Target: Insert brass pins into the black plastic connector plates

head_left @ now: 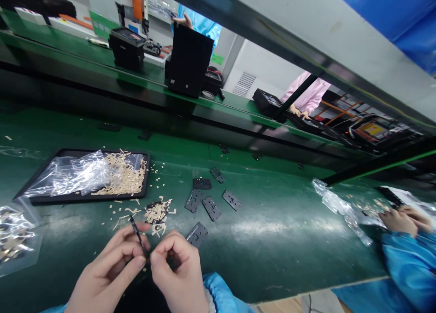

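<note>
Near the bottom centre, my left hand (114, 267) grips a thin black plate (138, 236) on edge between thumb and fingers. My right hand (179, 270) is closed in a pinch at the plate's lower end; whatever its fingertips hold is hidden. Just beyond my hands lies a small pile of tan pieces (158, 212), with loose ones scattered round it. Several flat black plates with cut-outs, one of them a black plate (196, 234) close to my right hand, lie on the green table (272, 222).
A black tray (85, 198) at the left holds plastic bags and many tan pieces. A clear bag of small parts (17, 235) lies at the far left. At the right, a person's hands (405, 221) work beside crumpled plastic (340, 206). A raised shelf (231, 105) crosses behind.
</note>
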Motion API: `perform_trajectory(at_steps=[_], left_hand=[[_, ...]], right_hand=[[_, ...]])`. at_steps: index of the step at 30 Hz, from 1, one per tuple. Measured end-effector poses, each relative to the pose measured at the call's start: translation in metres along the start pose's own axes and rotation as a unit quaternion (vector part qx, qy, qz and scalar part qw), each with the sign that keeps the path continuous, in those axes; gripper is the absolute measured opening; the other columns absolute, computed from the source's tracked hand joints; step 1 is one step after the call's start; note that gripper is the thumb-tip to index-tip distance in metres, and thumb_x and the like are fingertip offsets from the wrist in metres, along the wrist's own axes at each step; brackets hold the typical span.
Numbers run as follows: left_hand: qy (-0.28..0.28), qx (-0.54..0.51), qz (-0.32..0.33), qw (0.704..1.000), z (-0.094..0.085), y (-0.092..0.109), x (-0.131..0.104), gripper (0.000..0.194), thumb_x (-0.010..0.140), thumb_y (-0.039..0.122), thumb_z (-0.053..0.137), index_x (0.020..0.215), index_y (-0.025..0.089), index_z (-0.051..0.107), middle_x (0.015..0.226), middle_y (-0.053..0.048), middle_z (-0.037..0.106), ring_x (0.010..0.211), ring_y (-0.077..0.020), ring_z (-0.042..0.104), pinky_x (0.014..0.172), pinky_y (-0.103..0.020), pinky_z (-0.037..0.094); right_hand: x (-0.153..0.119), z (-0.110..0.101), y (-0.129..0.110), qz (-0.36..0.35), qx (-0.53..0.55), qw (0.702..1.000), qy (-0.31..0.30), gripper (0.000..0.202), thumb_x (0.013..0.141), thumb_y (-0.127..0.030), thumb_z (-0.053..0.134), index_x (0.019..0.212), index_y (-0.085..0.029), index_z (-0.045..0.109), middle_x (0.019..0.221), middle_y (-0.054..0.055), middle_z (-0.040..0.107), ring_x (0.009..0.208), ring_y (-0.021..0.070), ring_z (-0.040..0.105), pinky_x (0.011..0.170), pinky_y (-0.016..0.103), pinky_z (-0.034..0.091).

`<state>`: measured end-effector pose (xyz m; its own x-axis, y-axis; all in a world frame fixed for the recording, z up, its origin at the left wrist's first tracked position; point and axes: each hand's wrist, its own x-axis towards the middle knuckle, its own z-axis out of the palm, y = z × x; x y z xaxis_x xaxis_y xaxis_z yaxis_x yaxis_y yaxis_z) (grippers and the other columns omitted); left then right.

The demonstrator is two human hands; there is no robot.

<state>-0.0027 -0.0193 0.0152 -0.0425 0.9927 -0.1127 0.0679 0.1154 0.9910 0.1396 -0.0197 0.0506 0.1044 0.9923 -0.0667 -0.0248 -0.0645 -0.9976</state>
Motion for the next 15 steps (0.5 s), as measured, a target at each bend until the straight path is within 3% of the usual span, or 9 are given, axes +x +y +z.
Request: perform_trajectory(at_steps=[5, 9, 12, 15], left_hand=[[-0.008, 0.069, 0.041, 0.997, -0.006, -0.010, 0.003, 0.024, 0.077, 0.052, 0.069, 0.070, 0.030, 0.074, 0.118, -0.005, 0.069, 0.120, -0.0248, 0.060, 0.084, -0.019, 0.051], [-0.016, 0.061, 0.026, 0.998, -0.011, -0.014, 0.006, 0.022, 0.074, 0.051, 0.073, 0.068, 0.029, 0.072, 0.118, -0.006, 0.068, 0.126, -0.0289, 0.054, 0.083, -0.023, 0.052], [-0.025, 0.035, -0.003, 0.999, -0.014, -0.018, 0.008, 0.021, 0.066, 0.048, 0.079, 0.066, 0.028, 0.072, 0.118, -0.006, 0.068, 0.123, -0.0311, 0.055, 0.079, -0.023, 0.053], [0.003, 0.028, -0.008, 1.000, -0.014, -0.020, 0.006, 0.024, 0.069, 0.050, 0.078, 0.065, 0.028, 0.071, 0.118, -0.004, 0.067, 0.114, -0.0253, 0.059, 0.081, -0.018, 0.050]], right_hand=[[-0.001, -0.001, -0.002, 0.003, 0.004, 1.000, -0.004, 0.015, 0.068, -0.019, 0.058, 0.055, -0.019, 0.051, 0.060, -0.003, 0.047, 0.055, 0.0105, 0.042, 0.053, 0.024, 0.035], [-0.001, -0.001, 0.000, 0.048, 0.053, 0.997, -0.024, 0.017, 0.069, -0.020, 0.063, 0.056, -0.019, 0.053, 0.058, -0.005, 0.046, 0.052, 0.0089, 0.038, 0.051, 0.023, 0.033], [0.000, -0.002, 0.002, 0.077, 0.080, 0.993, -0.040, 0.020, 0.072, -0.021, 0.067, 0.057, -0.019, 0.054, 0.055, -0.006, 0.044, 0.048, 0.0078, 0.036, 0.048, 0.022, 0.031], [0.000, -0.002, 0.001, 0.059, 0.067, 0.996, -0.031, 0.020, 0.073, -0.021, 0.066, 0.057, -0.019, 0.054, 0.057, -0.005, 0.046, 0.051, 0.0090, 0.039, 0.050, 0.023, 0.032]])
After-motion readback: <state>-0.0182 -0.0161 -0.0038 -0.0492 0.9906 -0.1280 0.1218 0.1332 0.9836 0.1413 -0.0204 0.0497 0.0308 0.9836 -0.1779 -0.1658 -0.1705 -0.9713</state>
